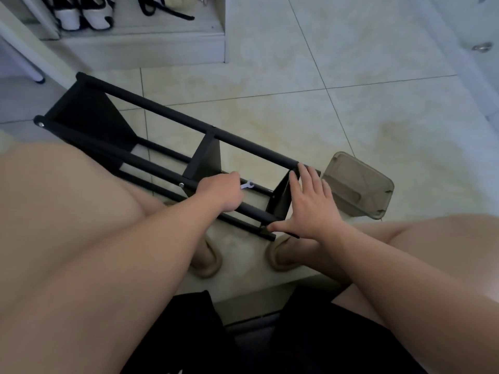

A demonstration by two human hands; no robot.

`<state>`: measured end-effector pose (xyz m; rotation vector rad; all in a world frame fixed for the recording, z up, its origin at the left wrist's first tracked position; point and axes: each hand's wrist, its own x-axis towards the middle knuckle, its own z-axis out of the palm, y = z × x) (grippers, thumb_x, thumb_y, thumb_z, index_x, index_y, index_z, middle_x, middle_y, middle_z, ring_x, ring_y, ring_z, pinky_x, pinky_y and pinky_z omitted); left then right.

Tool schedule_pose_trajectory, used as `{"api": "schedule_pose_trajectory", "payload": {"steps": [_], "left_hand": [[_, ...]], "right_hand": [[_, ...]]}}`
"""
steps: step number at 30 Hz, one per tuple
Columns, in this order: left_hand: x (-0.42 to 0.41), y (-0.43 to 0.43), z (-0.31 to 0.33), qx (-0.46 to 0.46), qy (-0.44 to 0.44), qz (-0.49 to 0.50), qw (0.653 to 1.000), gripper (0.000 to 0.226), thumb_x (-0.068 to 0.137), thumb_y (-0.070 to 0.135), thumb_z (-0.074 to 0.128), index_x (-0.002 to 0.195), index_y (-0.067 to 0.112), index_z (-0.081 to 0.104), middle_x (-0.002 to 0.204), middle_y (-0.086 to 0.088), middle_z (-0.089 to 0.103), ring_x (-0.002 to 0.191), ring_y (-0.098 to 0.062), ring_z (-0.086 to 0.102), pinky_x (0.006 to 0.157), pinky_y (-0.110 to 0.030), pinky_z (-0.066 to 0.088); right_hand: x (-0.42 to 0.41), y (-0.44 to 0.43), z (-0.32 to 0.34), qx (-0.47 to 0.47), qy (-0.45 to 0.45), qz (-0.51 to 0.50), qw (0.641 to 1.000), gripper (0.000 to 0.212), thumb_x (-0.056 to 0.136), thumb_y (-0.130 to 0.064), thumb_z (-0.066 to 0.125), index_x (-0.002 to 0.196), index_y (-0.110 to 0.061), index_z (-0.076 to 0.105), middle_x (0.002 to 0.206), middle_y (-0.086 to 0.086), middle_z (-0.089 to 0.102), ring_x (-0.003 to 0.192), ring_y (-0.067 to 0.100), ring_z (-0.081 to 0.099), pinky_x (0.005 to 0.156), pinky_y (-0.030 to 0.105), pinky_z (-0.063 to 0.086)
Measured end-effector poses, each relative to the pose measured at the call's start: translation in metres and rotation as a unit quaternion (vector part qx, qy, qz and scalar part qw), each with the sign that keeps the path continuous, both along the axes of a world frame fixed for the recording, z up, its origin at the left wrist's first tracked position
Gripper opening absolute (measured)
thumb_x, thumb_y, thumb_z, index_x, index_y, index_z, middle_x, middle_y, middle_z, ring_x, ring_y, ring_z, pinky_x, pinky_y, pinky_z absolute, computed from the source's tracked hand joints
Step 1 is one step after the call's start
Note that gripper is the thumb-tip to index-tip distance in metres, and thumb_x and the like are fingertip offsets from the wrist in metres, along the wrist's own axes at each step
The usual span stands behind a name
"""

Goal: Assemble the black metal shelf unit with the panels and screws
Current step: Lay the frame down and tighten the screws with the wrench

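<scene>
Floor: glossy cream tiles [351,117] with thin grey joints, seen from above by a seated person whose bare knees and black shorts fill the lower frame.
Far left: a white shoe cabinet [143,47] at the top edge, with black-and-white sandals [81,14] on its lowest shelf.
Shelf unit: the black metal shelf unit [162,110] lies on its side on the tiles and runs diagonally from upper left down toward the person's feet. Round poles join three flat panels: a far end panel [89,114], a middle panel [208,157] and a near end panel [280,198]. A silver screw head [41,124] shows at the far left corner.
Left hand: the left hand [218,193] is over a pole between the middle and near panels, fingers curled, pinching a small silver wrench [247,184] whose end pokes out past the fingertips.
Feet: tan slippers [208,260] sit just below the near end of the frame.
Right hand: the right hand [313,206] lies flat on the near end panel, fingers straight and spread wide, thumb touching a pole end.
Right of the shelf: a translucent brown plastic container [359,184] lies on the tiles, just beside the right hand.
Far right: a metal door handle [482,47] near the top corner.
</scene>
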<state>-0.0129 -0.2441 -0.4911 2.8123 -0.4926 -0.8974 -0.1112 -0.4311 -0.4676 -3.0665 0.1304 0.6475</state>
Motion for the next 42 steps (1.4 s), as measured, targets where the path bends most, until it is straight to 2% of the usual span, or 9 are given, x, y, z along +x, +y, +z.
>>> {"api": "schedule_pose_trajectory", "payload": {"steps": [4, 10, 13, 17, 22, 26, 30, 35, 42], "left_hand": [[-0.001, -0.001, -0.002, 0.014, -0.001, -0.008, 1.0, 0.022, 0.09, 0.015, 0.039, 0.108, 0.019, 0.052, 0.096, -0.001, 0.06, 0.087, -0.026, 0.056, 0.072, -0.036, 0.034], [0.005, -0.014, -0.004, 0.043, 0.041, -0.023, 0.998, 0.023, 0.088, 0.02, 0.04, 0.099, 0.02, 0.06, 0.098, 0.0, 0.064, 0.091, -0.028, 0.06, 0.076, -0.035, 0.043], [0.007, -0.022, -0.008, -0.005, 0.073, -0.026, 0.997, 0.019, 0.094, 0.025, 0.048, 0.096, 0.025, 0.067, 0.097, 0.004, 0.069, 0.094, -0.025, 0.063, 0.08, -0.035, 0.051], [0.016, -0.026, -0.007, -0.09, 0.119, -0.022, 0.989, 0.013, 0.094, 0.029, 0.064, 0.09, 0.031, 0.076, 0.078, 0.01, 0.066, 0.085, -0.018, 0.062, 0.069, -0.027, 0.042], [0.021, -0.033, -0.007, -0.15, 0.166, -0.014, 0.975, 0.01, 0.089, 0.024, 0.07, 0.086, 0.031, 0.076, 0.078, 0.015, 0.067, 0.08, -0.011, 0.062, 0.074, -0.027, 0.044], [0.019, -0.042, -0.006, -0.178, 0.206, 0.019, 0.962, 0.013, 0.085, 0.027, 0.07, 0.074, 0.033, 0.072, 0.081, 0.01, 0.069, 0.081, -0.011, 0.062, 0.07, -0.027, 0.045], [0.015, -0.048, -0.006, -0.231, 0.237, 0.085, 0.94, 0.006, 0.083, 0.028, 0.072, 0.081, 0.023, 0.071, 0.082, 0.007, 0.074, 0.084, -0.009, 0.069, 0.071, -0.029, 0.047], [0.011, -0.054, -0.007, -0.277, 0.285, 0.138, 0.907, 0.009, 0.081, 0.016, 0.07, 0.081, 0.016, 0.061, 0.084, 0.001, 0.078, 0.078, -0.006, 0.074, 0.075, -0.03, 0.051], [0.013, -0.057, -0.011, -0.289, 0.274, 0.179, 0.9, 0.006, 0.092, 0.022, 0.059, 0.092, 0.019, 0.065, 0.078, 0.008, 0.077, 0.067, 0.001, 0.07, 0.071, -0.026, 0.049]], "right_hand": [[0.013, -0.01, -0.008, -0.009, 0.035, 0.048, 0.998, 0.152, 0.057, -0.102, 0.04, 0.158, -0.003, -0.016, 0.164, 0.016, -0.027, 0.152, 0.032, -0.027, 0.124, 0.052, -0.011], [0.012, -0.016, -0.016, 0.015, 0.038, 0.066, 0.997, 0.152, 0.051, -0.105, 0.018, 0.155, -0.003, -0.024, 0.16, 0.017, -0.036, 0.149, 0.032, -0.033, 0.124, 0.05, -0.012], [0.014, -0.019, -0.018, 0.022, 0.038, 0.066, 0.997, 0.151, 0.051, -0.105, 0.018, 0.155, -0.004, -0.023, 0.161, 0.017, -0.035, 0.149, 0.032, -0.033, 0.124, 0.05, -0.012], [0.019, -0.022, -0.018, 0.022, 0.046, 0.067, 0.996, 0.153, 0.05, -0.105, 0.019, 0.156, -0.003, -0.021, 0.161, 0.018, -0.033, 0.15, 0.033, -0.031, 0.124, 0.051, -0.011], [0.019, -0.022, -0.017, 0.024, 0.045, 0.066, 0.997, 0.152, 0.052, -0.104, 0.024, 0.156, -0.002, -0.02, 0.162, 0.019, -0.032, 0.15, 0.033, -0.031, 0.124, 0.051, -0.011], [0.019, -0.022, -0.015, 0.025, 0.046, 0.061, 0.997, 0.151, 0.054, -0.103, 0.027, 0.156, -0.003, -0.02, 0.162, 0.018, -0.032, 0.15, 0.033, -0.031, 0.124, 0.05, -0.011], [0.018, -0.02, -0.016, 0.025, 0.045, 0.06, 0.997, 0.151, 0.054, -0.103, 0.029, 0.156, -0.003, -0.02, 0.162, 0.018, -0.032, 0.15, 0.033, -0.031, 0.124, 0.05, -0.011], [0.017, -0.019, -0.016, 0.029, 0.038, 0.059, 0.997, 0.151, 0.056, -0.102, 0.031, 0.157, -0.002, -0.019, 0.162, 0.019, -0.031, 0.15, 0.034, -0.03, 0.124, 0.051, -0.011], [0.016, -0.019, -0.019, 0.036, 0.031, 0.055, 0.997, 0.15, 0.058, -0.101, 0.037, 0.157, -0.003, -0.018, 0.163, 0.018, -0.03, 0.15, 0.033, -0.03, 0.124, 0.05, -0.013]]}}
